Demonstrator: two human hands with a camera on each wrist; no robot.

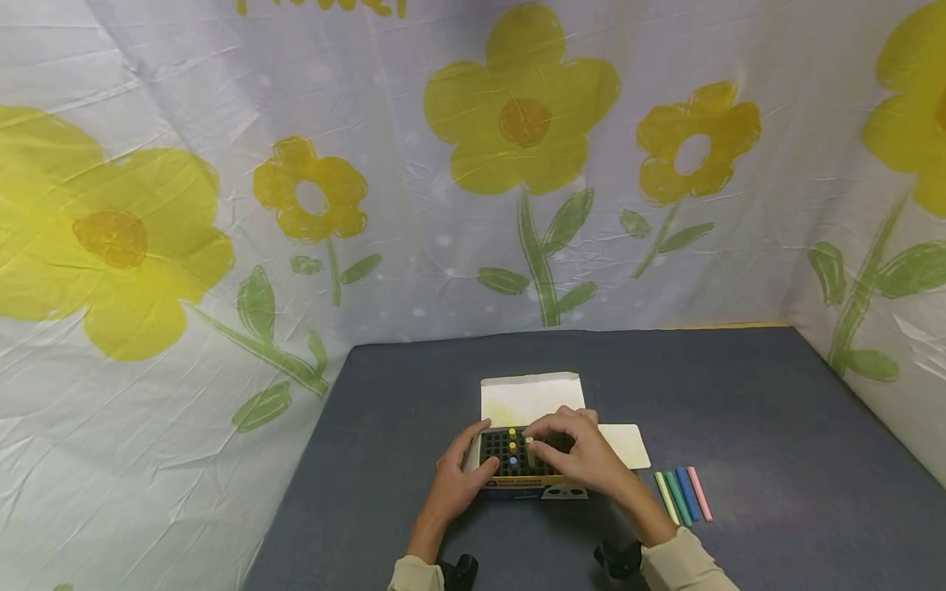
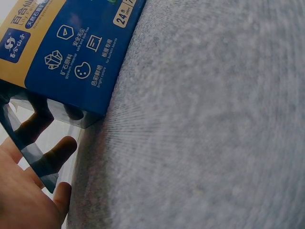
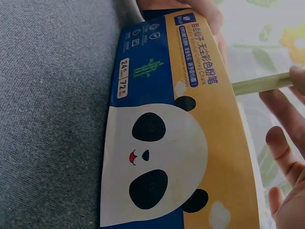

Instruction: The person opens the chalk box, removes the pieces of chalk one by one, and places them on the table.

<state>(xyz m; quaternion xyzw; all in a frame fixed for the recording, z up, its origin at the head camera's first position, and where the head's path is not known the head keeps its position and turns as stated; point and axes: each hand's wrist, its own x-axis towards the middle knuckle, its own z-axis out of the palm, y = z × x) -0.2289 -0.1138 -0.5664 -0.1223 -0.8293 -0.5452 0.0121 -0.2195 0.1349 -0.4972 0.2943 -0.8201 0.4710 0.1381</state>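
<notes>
A chalk box [image 1: 510, 494] with a panda face [image 3: 186, 124] on its blue and yellow front sits on the table. My left hand [image 1: 452, 483] grips the box's left end, thumb at the front edge and fingers farther back. In the left wrist view, its fingers lie by the box's end flap [image 2: 35, 160]. Between thumb and fingers, my right hand [image 1: 584, 451] pinches a pale yellow-green chalk stick [image 3: 259, 85]. The stick stands upright, its lower end at the black holed tray. Two yellow chalks [image 1: 512, 447] and a blue chalk [image 1: 513, 461] show in the holes nearby.
Several chalk sticks, yellow, green, blue [image 1: 686, 493] and pink [image 1: 700, 493], lie side by side on the dark grey table [image 1: 776, 427], right of the box. The box's white lid [image 1: 528, 394] is folded back, with a white flap [image 1: 624, 445] at the right.
</notes>
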